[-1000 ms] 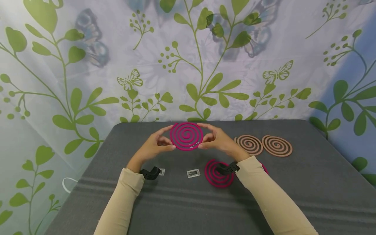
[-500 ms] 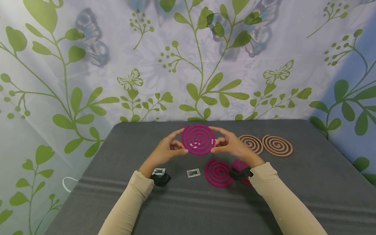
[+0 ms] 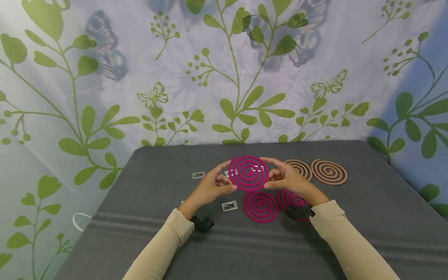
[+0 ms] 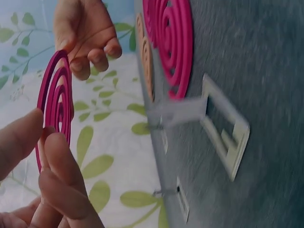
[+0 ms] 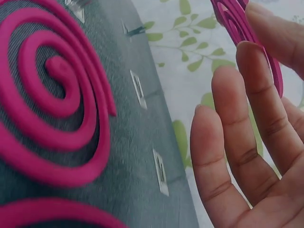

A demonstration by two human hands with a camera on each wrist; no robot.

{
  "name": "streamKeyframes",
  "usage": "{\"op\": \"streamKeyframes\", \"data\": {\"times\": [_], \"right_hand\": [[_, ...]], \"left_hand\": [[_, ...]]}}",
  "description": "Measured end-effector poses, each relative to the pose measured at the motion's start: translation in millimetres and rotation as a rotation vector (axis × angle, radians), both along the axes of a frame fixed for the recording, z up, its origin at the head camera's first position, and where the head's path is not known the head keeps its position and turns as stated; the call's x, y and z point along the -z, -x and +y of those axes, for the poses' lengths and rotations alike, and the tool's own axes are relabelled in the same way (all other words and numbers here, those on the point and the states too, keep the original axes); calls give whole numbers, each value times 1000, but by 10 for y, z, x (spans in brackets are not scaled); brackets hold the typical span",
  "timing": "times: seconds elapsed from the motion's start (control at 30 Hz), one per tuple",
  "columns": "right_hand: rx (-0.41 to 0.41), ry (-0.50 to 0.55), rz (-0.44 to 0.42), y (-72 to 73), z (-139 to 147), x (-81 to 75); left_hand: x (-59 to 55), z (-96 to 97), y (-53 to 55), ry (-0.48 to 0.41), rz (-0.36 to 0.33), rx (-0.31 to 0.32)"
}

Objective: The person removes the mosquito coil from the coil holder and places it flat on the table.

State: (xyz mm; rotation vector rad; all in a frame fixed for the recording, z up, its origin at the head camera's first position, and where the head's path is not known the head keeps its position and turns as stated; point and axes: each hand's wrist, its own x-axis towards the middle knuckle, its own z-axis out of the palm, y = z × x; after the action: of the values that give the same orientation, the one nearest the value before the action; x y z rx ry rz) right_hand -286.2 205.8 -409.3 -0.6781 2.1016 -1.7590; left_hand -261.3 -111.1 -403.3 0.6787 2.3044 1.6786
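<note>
Both hands hold a pink mosquito coil (image 3: 249,171) by its rim, raised above the table with its flat side facing the head camera. My left hand (image 3: 209,187) pinches the left edge between thumb and fingers; my right hand (image 3: 289,179) pinches the right edge. In the right wrist view, several fingers of that hand are spread away from the coil. Below lie two more pink coils, one (image 3: 260,203) fully visible and the other (image 3: 297,201) partly covered by the right wrist strap. A thin metal coil stand (image 4: 241,135) with a raised tab sits under the left wrist.
More metal stands lie toward the back, one at left (image 3: 198,175) and others seen behind the held coil. Two brown coils (image 3: 329,172) rest at the back right. A grey cloth (image 3: 140,237) covers the table, and a leaf-patterned curtain (image 3: 196,97) hangs behind it.
Both hands have carried the pink coil rightward and slightly lower, keeping their grip. Stands at the back left have come into view, and the right forearm now uncovers more of the second pink coil.
</note>
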Motion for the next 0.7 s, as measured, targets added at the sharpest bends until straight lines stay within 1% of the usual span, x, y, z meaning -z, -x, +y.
{"op": "streamKeyframes", "data": {"times": [0.13,0.33,0.53,0.7], "right_hand": [[3,8,-2,-35,104,40],[-17,42,30,-77,292,129],[-38,93,87,-134,495,207],[-40,131,94,-179,633,228]], "left_hand": [[48,108,-22,5,-7,-2],[71,270,-59,-17,-30,16],[108,444,-60,-25,-29,35],[110,599,-57,-18,-43,42]]}}
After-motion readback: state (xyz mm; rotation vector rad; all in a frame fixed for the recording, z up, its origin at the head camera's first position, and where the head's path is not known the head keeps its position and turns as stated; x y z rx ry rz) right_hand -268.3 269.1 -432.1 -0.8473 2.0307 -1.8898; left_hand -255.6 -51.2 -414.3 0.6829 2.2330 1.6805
